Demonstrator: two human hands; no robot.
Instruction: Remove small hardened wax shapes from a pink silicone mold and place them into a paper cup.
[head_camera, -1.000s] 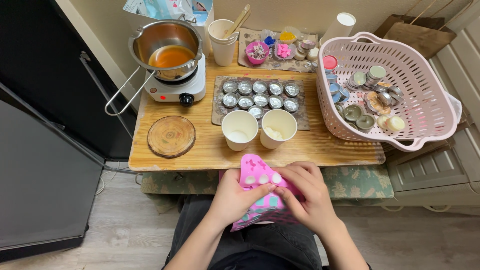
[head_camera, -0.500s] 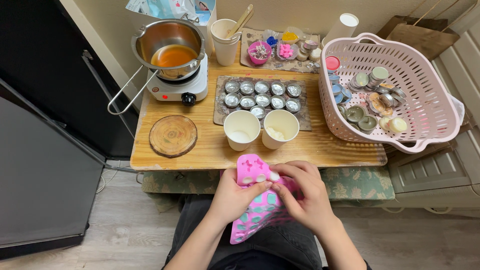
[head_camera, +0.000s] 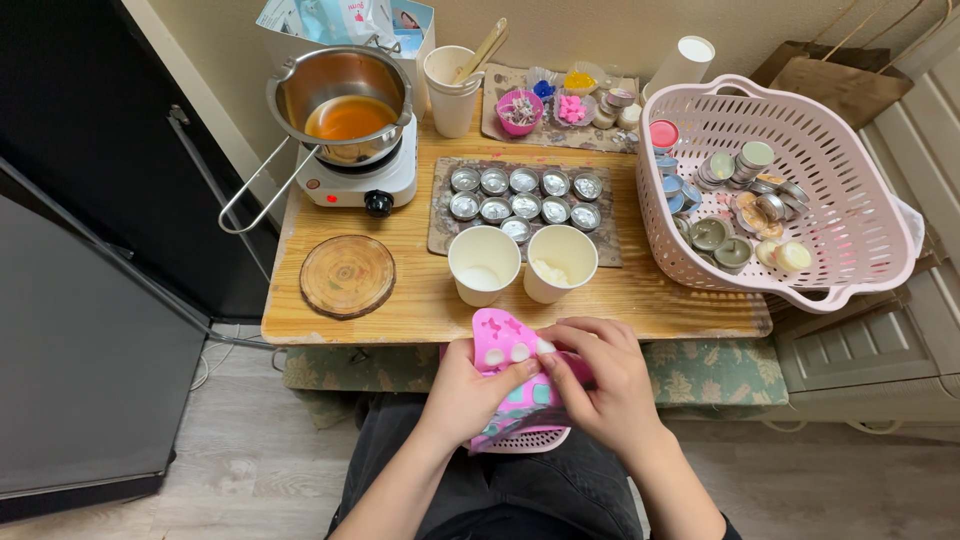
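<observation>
Head view, one entry. Pink flexible silicone mould (head_camera: 505, 350) with shaped cavities, some filled pale: held over the lap, just short of the wooden table's (head_camera: 420, 300) near edge. Left hand (head_camera: 465, 395) closed about its lower left side, thumb on top. Right hand (head_camera: 605, 385) curled over its right edge, fingertips (head_camera: 545, 347) pinching at a pale filled cavity. Since half a second earlier the mould had tipped slightly upright and the right fingers had crept inward; the pieces were probably being worked loose. Beyond the grip: two white paper cups (head_camera: 520, 262), then a tray of small metal tins (head_camera: 525, 195). Farther right of the grip: pink perforated plastic basket (head_camera: 860, 240).
</observation>
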